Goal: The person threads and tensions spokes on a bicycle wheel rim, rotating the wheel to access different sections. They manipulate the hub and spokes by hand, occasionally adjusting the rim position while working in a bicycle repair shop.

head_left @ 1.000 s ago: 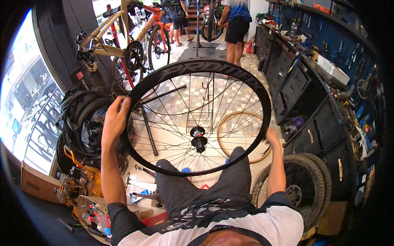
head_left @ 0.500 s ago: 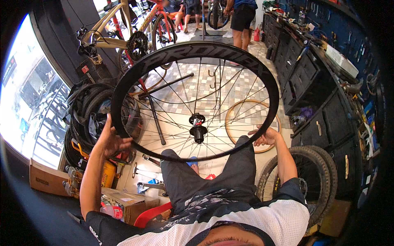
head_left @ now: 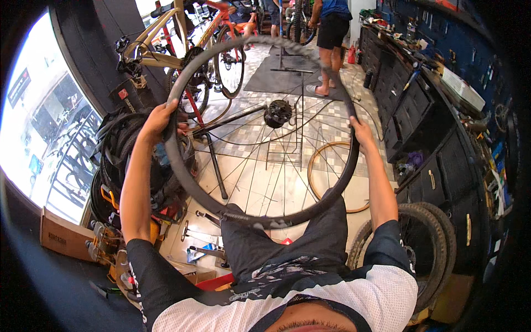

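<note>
Your wheel [head_left: 277, 114] has tipped since half a second ago and is held at your twelve o'clock, your left hand [head_left: 160, 119] clamped on its rim [head_left: 271, 222] near ten and right hand [head_left: 363, 134] near three, so turn it evenly, clear of your knees [head_left: 334, 220].

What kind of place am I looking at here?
Most likely a bicycle repair shop. The left hand and right hand hold a spoked wheel, a tan bike frame shows at upper left, and hand tools hang on the dark wall at right.
</note>
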Demonstrator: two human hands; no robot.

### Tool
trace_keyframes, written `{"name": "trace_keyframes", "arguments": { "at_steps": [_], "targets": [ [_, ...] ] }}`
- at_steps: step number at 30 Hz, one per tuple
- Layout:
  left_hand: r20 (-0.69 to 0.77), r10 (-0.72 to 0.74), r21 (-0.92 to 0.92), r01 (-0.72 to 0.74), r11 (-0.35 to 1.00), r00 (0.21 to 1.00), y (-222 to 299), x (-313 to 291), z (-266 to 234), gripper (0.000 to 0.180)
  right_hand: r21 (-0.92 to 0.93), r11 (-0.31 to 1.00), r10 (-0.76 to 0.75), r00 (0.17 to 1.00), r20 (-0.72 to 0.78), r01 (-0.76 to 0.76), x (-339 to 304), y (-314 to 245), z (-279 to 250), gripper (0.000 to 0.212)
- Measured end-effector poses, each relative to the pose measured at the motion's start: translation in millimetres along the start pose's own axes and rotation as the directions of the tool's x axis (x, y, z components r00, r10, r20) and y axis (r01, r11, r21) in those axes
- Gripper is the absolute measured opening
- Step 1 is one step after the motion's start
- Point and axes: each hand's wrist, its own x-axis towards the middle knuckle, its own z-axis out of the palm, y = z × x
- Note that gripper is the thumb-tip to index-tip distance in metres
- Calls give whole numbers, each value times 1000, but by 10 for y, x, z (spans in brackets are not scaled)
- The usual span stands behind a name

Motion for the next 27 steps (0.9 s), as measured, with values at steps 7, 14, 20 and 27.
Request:
{"name": "trace_keyframes", "arguments": {
  "at_steps": [7, 14, 20, 27],
  "targets": [
    [-261, 428, 294, -351, 889, 866, 3, 296, 244, 54, 233, 945, -192, 965, -181, 231, -203, 325, 39, 35],
    [-213, 711, 549, -519, 655, 671, 444, 232, 433, 63, 198, 980, -15, 1000, 5, 14, -614, 1032, -4, 38],
    [-110, 782, 573, -604, 554, 613, 707, -27, 552, 58, 185, 979, 53, 985, 167, -84, -1064, 1383, 65, 35],
    [-64, 722, 580, -563, 589, 689, 545, -88, 657, 62, 159, 979, 102, 981, 165, -129, -1370, 1485, -232, 36]
  ]
}}
